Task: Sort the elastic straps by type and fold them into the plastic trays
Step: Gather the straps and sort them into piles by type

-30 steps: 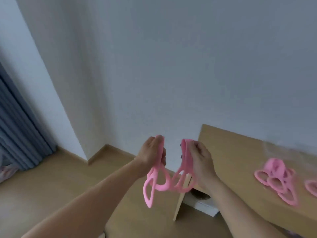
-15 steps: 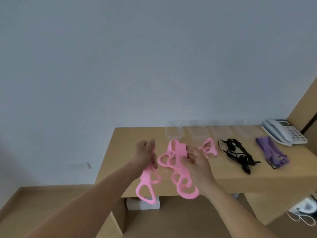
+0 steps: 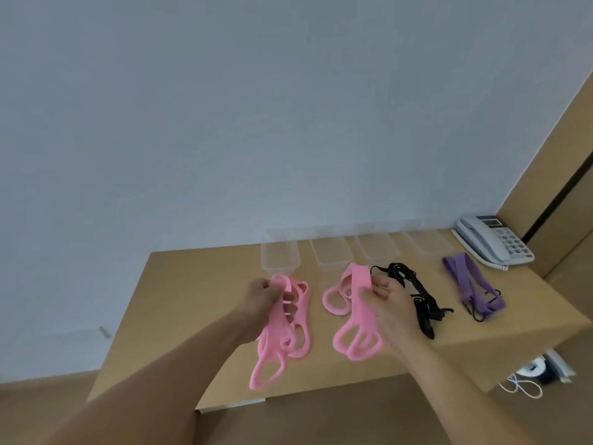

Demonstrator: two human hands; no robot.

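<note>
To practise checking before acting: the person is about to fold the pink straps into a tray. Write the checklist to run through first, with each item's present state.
1. Left hand grips left pink strap: ok.
2. Right hand grips right pink strap: ok.
3. Held straps folded: not ok, both hang loose.
4. Clear trays free of straps: ok.
5. Black straps and purple straps lie apart: ok.
6. Held straps separate pieces: cannot tell.

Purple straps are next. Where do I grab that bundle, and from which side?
Pinch the purple straps around the middle, where the bands lie flat and side by side, coming down from above with fingers across them. The near end splays into loose loops and would likely trail. The right hand is nearer but holds a pink strap.
</note>
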